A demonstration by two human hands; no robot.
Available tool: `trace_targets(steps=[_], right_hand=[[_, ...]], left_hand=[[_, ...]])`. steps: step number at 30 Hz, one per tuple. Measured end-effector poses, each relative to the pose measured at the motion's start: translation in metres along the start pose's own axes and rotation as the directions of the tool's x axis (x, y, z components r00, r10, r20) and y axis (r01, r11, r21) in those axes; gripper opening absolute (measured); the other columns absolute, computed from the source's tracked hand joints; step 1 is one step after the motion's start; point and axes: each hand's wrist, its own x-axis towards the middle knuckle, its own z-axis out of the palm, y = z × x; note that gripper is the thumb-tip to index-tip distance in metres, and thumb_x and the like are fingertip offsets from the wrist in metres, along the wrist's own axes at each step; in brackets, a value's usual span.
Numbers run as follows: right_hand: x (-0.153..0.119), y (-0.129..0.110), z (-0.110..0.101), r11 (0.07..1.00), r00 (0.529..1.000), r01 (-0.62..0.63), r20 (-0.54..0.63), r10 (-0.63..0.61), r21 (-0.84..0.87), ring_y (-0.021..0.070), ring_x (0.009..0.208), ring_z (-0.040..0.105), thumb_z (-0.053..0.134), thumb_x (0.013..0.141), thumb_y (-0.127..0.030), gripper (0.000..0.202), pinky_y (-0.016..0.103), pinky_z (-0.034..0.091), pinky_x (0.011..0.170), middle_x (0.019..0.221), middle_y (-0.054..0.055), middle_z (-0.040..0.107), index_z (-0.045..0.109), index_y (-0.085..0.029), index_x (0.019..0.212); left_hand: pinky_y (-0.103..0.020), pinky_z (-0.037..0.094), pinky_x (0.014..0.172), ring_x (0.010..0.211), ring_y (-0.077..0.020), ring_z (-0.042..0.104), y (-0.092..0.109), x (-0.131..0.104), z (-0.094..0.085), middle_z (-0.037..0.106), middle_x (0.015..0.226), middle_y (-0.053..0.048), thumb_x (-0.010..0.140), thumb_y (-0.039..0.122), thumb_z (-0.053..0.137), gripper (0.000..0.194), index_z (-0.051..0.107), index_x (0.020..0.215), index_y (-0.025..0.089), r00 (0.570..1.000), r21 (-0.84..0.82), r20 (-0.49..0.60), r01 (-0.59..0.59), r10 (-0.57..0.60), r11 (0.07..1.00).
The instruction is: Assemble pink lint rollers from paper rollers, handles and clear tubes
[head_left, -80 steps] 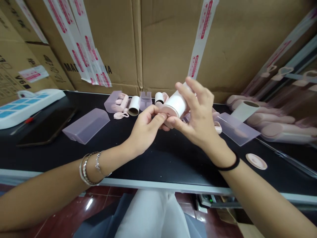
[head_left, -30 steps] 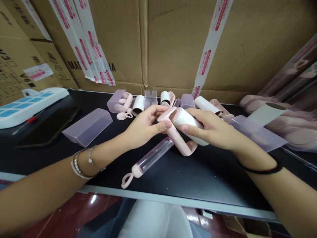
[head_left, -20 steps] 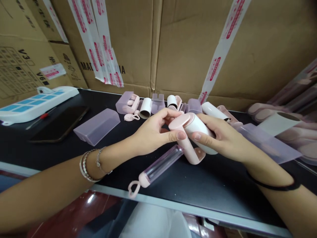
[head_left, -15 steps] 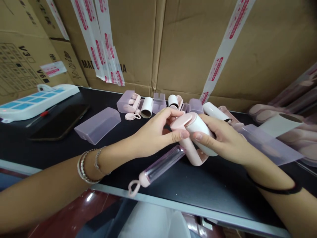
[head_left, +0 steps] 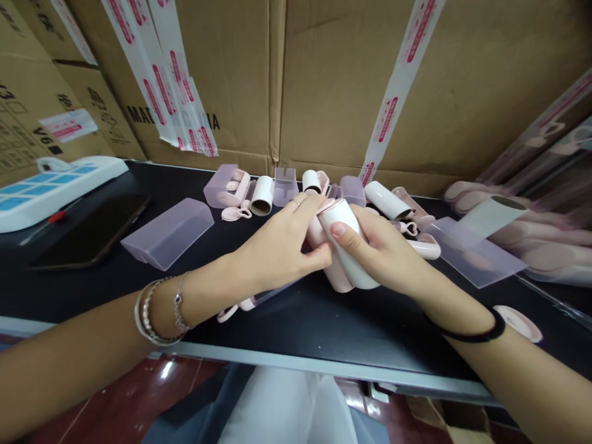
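My left hand (head_left: 271,250) is closed around the upper part of a pale pink plastic holder (head_left: 340,281). Against the holder's right side, my right hand (head_left: 393,256) grips a white roll (head_left: 358,265), thumb across its front. Roll and holder are tilted together above the black table; whether the roll sits fully inside cannot be made out. Under my left wrist, a transparent tube with a pink loop end (head_left: 246,304) is mostly hidden. A frosted purple cover (head_left: 170,234) lies to the left.
Along the back stand more white rolls (head_left: 262,196), purple covers (head_left: 285,187) and pink parts (head_left: 238,213). A phone (head_left: 92,231) and a power strip (head_left: 60,188) are at left. Stacked pink pieces (head_left: 550,259) fill the right side; cardboard boxes (head_left: 319,92) wall the back.
The roll and holder have turned more upright and come closer together in my hands. My left hand now covers more of the holder, and the transparent tube is more hidden. The view has shifted right.
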Motion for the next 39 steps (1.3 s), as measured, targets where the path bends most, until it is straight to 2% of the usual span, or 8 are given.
trace_targets(steps=[5,9,13,18,23,28,33,39], right_hand=[[0.002,0.000,-0.004,0.998,0.999,-0.013,0.030,0.011,0.068,0.0212,0.084,0.058,0.043,0.091,-0.061,0.047,0.034,0.046,0.072,0.091,0.009,0.063,0.057,-0.016,0.093],[0.006,0.004,-0.005,0.924,0.981,-0.190,0.096,0.168,0.330,0.0204,0.078,0.062,0.047,0.085,-0.067,0.051,0.030,0.048,0.062,0.080,0.006,0.064,0.059,-0.018,0.092],[0.010,0.009,-0.002,0.739,0.938,-0.346,0.197,0.285,0.578,0.0173,0.061,0.061,0.054,0.083,-0.065,0.047,0.029,0.048,0.052,0.070,0.004,0.065,0.061,-0.019,0.084],[0.011,0.008,0.002,0.472,0.863,-0.461,0.256,0.435,0.751,0.0201,0.069,0.066,0.059,0.083,-0.056,0.037,0.032,0.055,0.058,0.078,0.006,0.069,0.063,-0.019,0.088],[0.012,0.005,0.010,0.177,0.740,-0.557,0.388,0.550,0.812,0.0163,0.054,0.059,0.067,0.079,-0.050,0.032,0.028,0.050,0.046,0.065,0.003,0.064,0.060,-0.019,0.085],[0.012,0.016,0.008,0.181,0.762,-0.488,0.315,0.566,0.854,0.0149,0.055,0.060,0.066,0.081,-0.045,0.027,0.026,0.051,0.049,0.063,0.001,0.063,0.057,-0.019,0.078],[0.010,0.021,-0.006,0.326,0.780,-0.496,0.248,0.575,0.805,0.0149,0.067,0.065,0.061,0.084,-0.036,0.017,0.024,0.052,0.056,0.076,0.002,0.069,0.060,-0.020,0.088],[0.009,0.024,0.000,0.435,0.725,-0.580,0.195,0.660,0.689,0.0180,0.079,0.066,0.056,0.083,-0.026,0.023,0.028,0.054,0.064,0.093,0.006,0.068,0.050,-0.020,0.104]], left_hand=[[-0.036,0.041,0.102,0.108,-0.0270,0.057,0.001,0.008,-0.003,0.060,0.119,-0.009,0.077,0.023,0.062,0.050,0.053,0.126,0.016,0.999,0.054,0.025,0.030,-0.031,0.998],[-0.041,0.037,0.106,0.119,-0.0317,0.052,0.003,0.019,-0.003,0.053,0.128,-0.014,0.075,0.027,0.063,0.063,0.045,0.134,0.013,0.987,0.119,0.134,0.074,-0.090,0.990],[-0.053,0.025,0.113,0.137,-0.0413,0.030,0.007,0.019,0.000,0.023,0.149,-0.021,0.069,0.042,0.071,0.099,0.022,0.148,0.012,0.974,0.244,0.184,0.085,-0.132,0.966],[-0.060,0.007,0.116,0.145,-0.0453,0.005,0.007,0.007,0.013,0.009,0.157,-0.022,0.051,0.051,0.084,0.127,0.014,0.151,0.017,0.977,0.331,0.208,-0.024,-0.048,0.943],[-0.058,0.015,0.116,0.144,-0.0449,0.013,0.004,0.002,0.029,0.014,0.157,-0.024,0.047,0.047,0.087,0.137,0.006,0.152,0.016,0.979,0.266,0.191,0.024,-0.077,0.964],[-0.056,0.031,0.110,0.138,-0.0434,0.034,0.006,-0.003,0.030,0.029,0.153,-0.022,0.058,0.054,0.080,0.131,-0.003,0.153,0.020,0.929,0.274,0.343,0.044,-0.141,0.961],[-0.051,0.027,0.116,0.145,-0.0383,0.020,0.004,-0.004,0.013,0.010,0.161,-0.016,0.062,0.059,0.075,0.129,-0.008,0.153,0.020,0.891,0.397,0.427,-0.029,-0.157,0.917],[-0.050,0.025,0.118,0.147,-0.0364,0.018,0.002,-0.005,0.007,0.009,0.162,-0.013,0.060,0.062,0.074,0.129,-0.005,0.153,0.021,0.885,0.444,0.419,-0.004,-0.204,0.896]])
